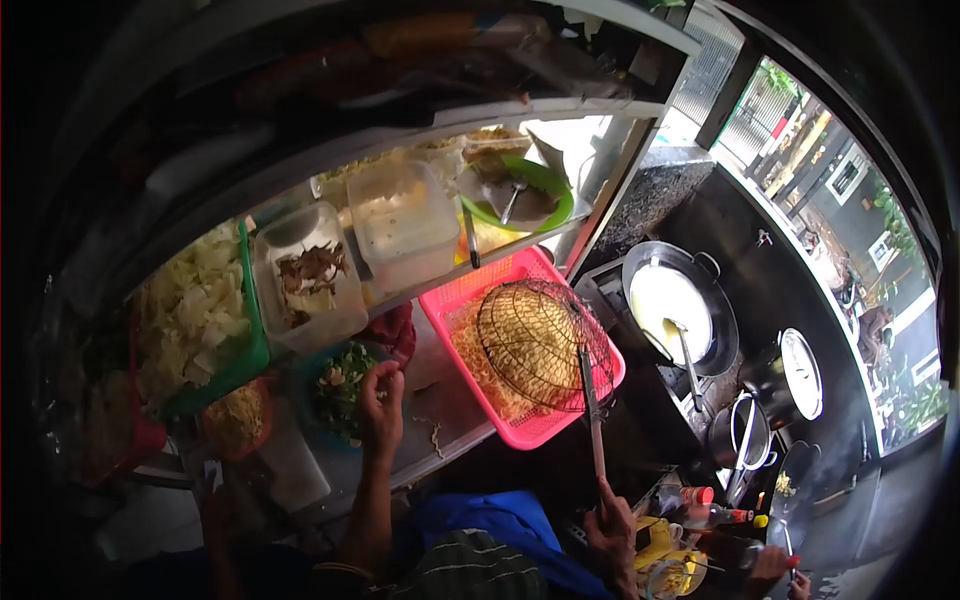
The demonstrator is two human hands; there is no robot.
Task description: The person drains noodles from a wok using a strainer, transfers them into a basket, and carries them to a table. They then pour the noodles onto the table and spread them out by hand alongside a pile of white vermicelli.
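My right hand (610, 530) is wrapped round the long handle of a wire skimmer (545, 345). The skimmer's round mesh basket lies over a heap of yellow noodles (490, 370) in a pink plastic basket (525, 435). My left hand (380, 410) is raised at the right edge of a bowl of chopped greens (345, 385), its fingers curled together; anything within them is too small to make out. A dark red cloth or bag (395, 330) lies just behind that hand.
A display shelf holds a green tray of cut cabbage (205, 310), clear tubs (405, 225) and a green bowl (545, 185). At right stand a wok of white liquid (670, 310) with a ladle, and pots (740, 435). Another person's hand (768, 570) is by bottles; another arm (218, 530) shows lower left.
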